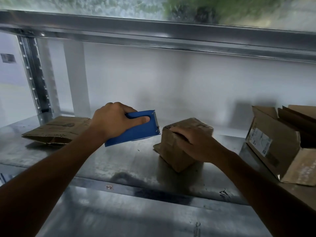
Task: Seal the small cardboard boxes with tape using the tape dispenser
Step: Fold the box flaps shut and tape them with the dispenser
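Head view: left hand (118, 121) grips tape dispenser (136, 131) just beside small box (172, 151) on shelf (119, 161); right hand (195, 142) lies flat, pinning its top. Hold flaps down and run tape straight along the seam, probably unsealed; blur hides it.

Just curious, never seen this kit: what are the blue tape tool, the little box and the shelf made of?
Tape dispenser: looks like matte blue plastic, smooth and moulded, with a toothed metal blade in front.
Small box: brown cardboard, dull and creased.
Shelf: probably galvanised steel, grey with a mottled sheen and reflections.
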{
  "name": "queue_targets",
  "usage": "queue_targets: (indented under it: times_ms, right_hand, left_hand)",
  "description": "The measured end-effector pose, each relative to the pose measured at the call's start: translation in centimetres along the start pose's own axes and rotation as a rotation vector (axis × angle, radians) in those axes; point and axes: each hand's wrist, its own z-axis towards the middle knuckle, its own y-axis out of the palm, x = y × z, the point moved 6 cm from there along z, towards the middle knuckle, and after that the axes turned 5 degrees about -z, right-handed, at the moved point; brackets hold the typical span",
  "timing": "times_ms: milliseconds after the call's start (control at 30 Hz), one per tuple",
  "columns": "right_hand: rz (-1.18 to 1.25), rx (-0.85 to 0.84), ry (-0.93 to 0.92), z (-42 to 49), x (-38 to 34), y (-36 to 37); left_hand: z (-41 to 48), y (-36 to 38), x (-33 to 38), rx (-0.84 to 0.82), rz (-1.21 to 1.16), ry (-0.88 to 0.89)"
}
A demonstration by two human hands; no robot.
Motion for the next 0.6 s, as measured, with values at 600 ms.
queue_targets:
  times_ms: [600]
  right_hand:
    - [0.547,0.155,0.007,-0.5,0.7,-2.8]
  left_hand:
    - [-0.5,0.2,2.3,-0.034,-0.326,0.292]
